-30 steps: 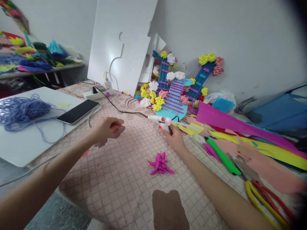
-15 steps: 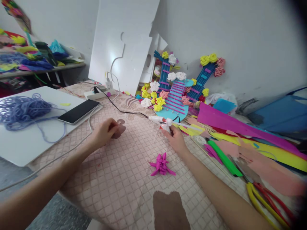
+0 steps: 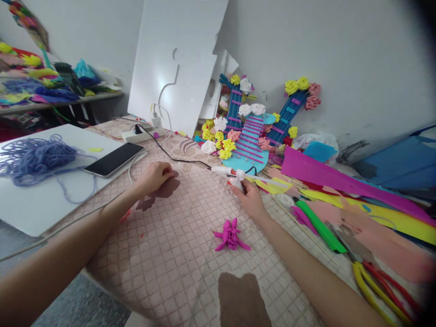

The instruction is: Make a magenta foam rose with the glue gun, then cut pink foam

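Note:
My right hand (image 3: 252, 200) is wrapped round the handle of a white hot glue gun (image 3: 223, 171), whose black cord runs back to a power strip. A clear glue stick (image 3: 265, 180) sticks out of the gun's rear. To the left, my left hand (image 3: 155, 176) hovers low over the table with thumb and fingers pinched together; whatever they hold, if anything, is too small or hidden to make out. A magenta crepe-paper flower (image 3: 231, 236) with pointed petals lies on the table nearer to me, between my arms.
A phone (image 3: 114, 160) and purple yarn (image 3: 41, 159) lie on a white board (image 3: 20, 209) at left. Behind stands a power strip (image 3: 143, 131). A flower-trimmed blue craft piece (image 3: 248, 141) leans on the wall. At right are paper sheets, a green cutter (image 3: 320, 227) and scissors (image 3: 384, 281).
My left hand has turned slightly, bringing its pinched fingertips more into view. My right hand and the glue gun have stayed almost still.

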A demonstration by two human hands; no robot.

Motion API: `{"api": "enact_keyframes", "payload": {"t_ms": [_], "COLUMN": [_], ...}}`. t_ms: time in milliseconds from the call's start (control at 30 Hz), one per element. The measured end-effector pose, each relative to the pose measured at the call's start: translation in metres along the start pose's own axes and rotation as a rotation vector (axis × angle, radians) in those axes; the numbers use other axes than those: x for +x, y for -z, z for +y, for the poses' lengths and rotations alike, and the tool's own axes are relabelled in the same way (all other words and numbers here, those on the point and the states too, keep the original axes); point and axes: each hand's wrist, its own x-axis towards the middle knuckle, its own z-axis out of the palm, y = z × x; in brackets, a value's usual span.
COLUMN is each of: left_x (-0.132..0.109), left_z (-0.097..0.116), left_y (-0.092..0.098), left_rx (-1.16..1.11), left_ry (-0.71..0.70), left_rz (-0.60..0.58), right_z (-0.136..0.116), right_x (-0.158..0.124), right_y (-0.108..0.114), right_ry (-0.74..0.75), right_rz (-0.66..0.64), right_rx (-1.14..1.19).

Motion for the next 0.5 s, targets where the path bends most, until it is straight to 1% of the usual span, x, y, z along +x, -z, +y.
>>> {"api": "enact_keyframes", "payload": {"t_ms": [100, 167, 233, 367, 433, 500], "left_x": [0.010, 0.021, 0.038, 0.082, 0.103, 0.118], "left_z": [0.000, 0.000, 0.001, 0.002, 0.003, 0.002], "left_y": [0.002, 0.002, 0.000, -0.009, -0.012, -0.013], "left_rx": [-0.042, -0.080, -0.119, -0.147, -0.143, -0.129], "left_ry": [0.048, 0.091, 0.116, 0.116, 0.090, 0.056], "left_rz": [0.059, 0.114, 0.161, 0.215, 0.207, 0.179], "right_z": [0.001, 0.002, 0.003, 0.002, 0.001, -0.001], "right_x": [0.000, 0.000, 0.001, 0.001, 0.000, 0.000], "right_y": [0.000, -0.001, -0.001, -0.001, -0.001, -0.001], "right_ry": [0.007, 0.011, 0.012, 0.018, 0.025, 0.027], "right_rz": [-0.005, -0.007, -0.004, 0.005, 0.004, 0.008], "right_rx": [0.007, 0.012, 0.011, 0.006, 0.001, -0.011]}}
